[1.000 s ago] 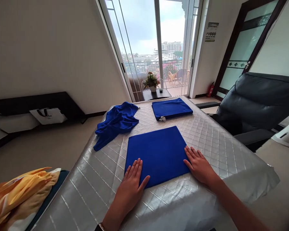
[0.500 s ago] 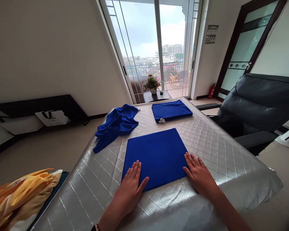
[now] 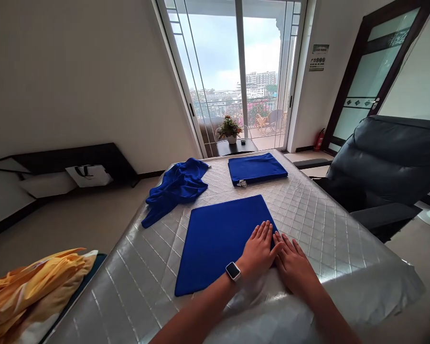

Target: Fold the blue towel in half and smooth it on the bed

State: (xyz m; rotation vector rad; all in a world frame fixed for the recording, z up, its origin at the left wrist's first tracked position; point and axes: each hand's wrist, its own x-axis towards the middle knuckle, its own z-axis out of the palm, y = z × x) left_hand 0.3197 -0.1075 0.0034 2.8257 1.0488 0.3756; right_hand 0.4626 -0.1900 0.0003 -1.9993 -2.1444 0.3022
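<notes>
A folded blue cloth [image 3: 215, 246] lies flat on the silver quilted table cover [image 3: 136, 282]. My left hand [image 3: 260, 248], with a watch [image 3: 233, 271] on its wrist, rests palm down on the right part of the cloth, fingers stretched out. Beside it, my right hand [image 3: 294, 263] lies flat along the cloth's right edge, partly on the cover. The two hands touch or nearly touch. Farther back is a folded blue stack [image 3: 258, 168] with a white tag. A crumpled blue cloth [image 3: 181, 186] is at the far left of the table.
Yellow patterned fabric [image 3: 39, 291] is heaped at the lower left. A black armchair [image 3: 397, 167] stands to the right of the table. Beyond the far edge, a potted plant [image 3: 230, 129] stands on a small table before the sliding glass door. A white bag [image 3: 89, 175] sits by the left wall.
My left hand has moved right across the cloth to beside my right hand, which stays at the right edge. The cloth's near left corner now reaches closer to me.
</notes>
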